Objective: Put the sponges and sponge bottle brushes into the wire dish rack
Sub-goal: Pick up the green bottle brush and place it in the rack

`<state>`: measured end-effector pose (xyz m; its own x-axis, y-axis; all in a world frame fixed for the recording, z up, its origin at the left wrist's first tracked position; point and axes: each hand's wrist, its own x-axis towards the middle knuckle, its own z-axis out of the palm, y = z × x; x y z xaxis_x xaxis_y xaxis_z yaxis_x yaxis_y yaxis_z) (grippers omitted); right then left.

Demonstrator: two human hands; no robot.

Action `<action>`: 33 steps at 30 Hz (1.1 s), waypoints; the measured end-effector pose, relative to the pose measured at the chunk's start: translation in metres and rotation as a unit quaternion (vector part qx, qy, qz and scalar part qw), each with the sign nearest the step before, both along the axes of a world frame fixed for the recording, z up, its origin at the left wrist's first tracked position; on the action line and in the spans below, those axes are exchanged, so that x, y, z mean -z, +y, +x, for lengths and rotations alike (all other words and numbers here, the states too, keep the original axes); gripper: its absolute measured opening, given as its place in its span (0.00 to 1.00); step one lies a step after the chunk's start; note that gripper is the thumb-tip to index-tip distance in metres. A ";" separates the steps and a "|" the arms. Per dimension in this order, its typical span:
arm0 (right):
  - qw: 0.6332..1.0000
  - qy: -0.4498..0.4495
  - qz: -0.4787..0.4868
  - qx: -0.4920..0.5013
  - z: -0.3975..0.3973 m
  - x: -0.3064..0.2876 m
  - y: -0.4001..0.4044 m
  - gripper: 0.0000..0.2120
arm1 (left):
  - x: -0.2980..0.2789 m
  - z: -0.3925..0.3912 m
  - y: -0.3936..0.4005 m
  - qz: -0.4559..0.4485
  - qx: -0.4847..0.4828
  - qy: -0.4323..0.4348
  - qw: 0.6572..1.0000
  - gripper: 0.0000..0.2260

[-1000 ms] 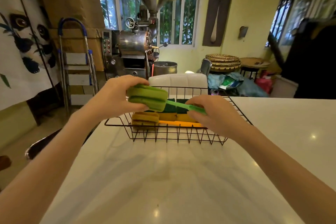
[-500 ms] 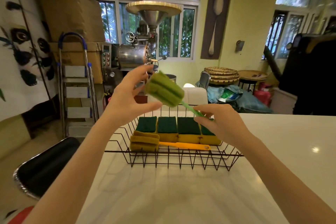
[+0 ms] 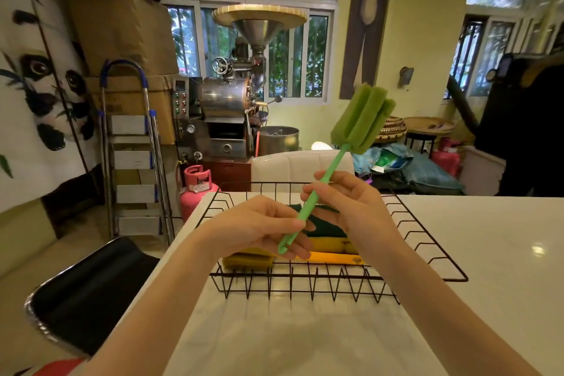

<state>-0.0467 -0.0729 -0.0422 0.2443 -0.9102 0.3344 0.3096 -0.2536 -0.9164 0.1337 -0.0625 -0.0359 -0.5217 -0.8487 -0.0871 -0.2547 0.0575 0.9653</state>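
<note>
A green sponge bottle brush (image 3: pixel 361 119) is held above the black wire dish rack (image 3: pixel 424 249), head tilted up to the right. My right hand (image 3: pixel 351 204) grips the middle of its thin green handle. My left hand (image 3: pixel 259 224) pinches the handle's lower end. Inside the rack lie green-and-yellow sponges (image 3: pixel 332 238), mostly hidden behind my hands. A yellow-orange sponge brush (image 3: pixel 331 257) lies along the rack's near side, its yellow head (image 3: pixel 248 261) at the left.
The rack sits on a white counter (image 3: pixel 488 253) near its far left corner. A black stool seat (image 3: pixel 85 290) is off the counter's left edge. A white chair back (image 3: pixel 290 165) stands behind the rack.
The green brush swung from pointing left to pointing up and right. My left hand let go of the sponge head and moved down to the handle's end. The view tilted up.
</note>
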 end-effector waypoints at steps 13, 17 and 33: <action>0.891 0.427 -0.152 -0.015 -0.071 -0.050 0.011 0.14 | 0.001 0.026 -0.011 -0.093 0.016 -0.248 0.964 0.06; 0.826 0.539 -0.160 0.029 -0.082 -0.038 -0.005 0.26 | 0.006 0.026 -0.014 -0.085 0.035 -0.281 0.955 0.05; 0.730 0.679 -0.048 -0.061 -0.077 0.009 -0.036 0.15 | 0.037 0.006 -0.026 -0.174 0.072 -0.439 0.878 0.10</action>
<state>-0.1236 -0.1094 -0.0517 0.4870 -0.8427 -0.2298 -0.8422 -0.3833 -0.3792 0.1398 -0.0885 -0.0728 -0.4867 -0.8343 -0.2589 -0.8586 0.4023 0.3176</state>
